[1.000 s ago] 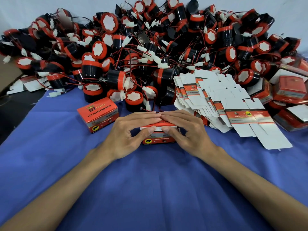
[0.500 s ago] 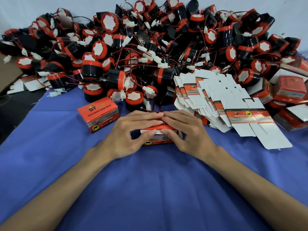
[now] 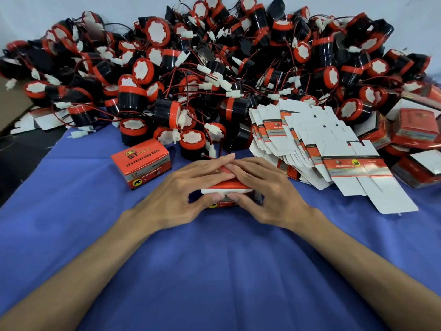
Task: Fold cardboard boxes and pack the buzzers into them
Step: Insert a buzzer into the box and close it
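Head view: both hands meet over one small cardboard box (image 3: 224, 187) that stands on the blue cloth of the table (image 3: 214, 271). The left hand (image 3: 181, 194) and the right hand (image 3: 267, 194) grip it alike, with fingers laid across its red top so that their tips touch and thumbs pressed against the near face. A white edge shows under the red lid just above the thumbs, so I judge the tuck flap is not yet fully seated. The box looks like thin printed card: light, stiff along its creases, but easy to dent on its flat panels, and its glossy surface is likely a little slippery. With a buzzer inside it should feel weightier and hold its shape better. It is best held at the corners and folded edges, pressing the lid down near its front edge rather than in the middle. Just beyond the left hand's knuckles, to its outer side, sits a finished box (image 3: 140, 163), closed. Beyond the right hand fans a stack of flat box blanks (image 3: 334, 149), which are floppy and apt to slide off one another. Past both sets of fingertips lies the heap of buzzers (image 3: 214, 80), hard plastic drums with thin wires that are likely to snag.
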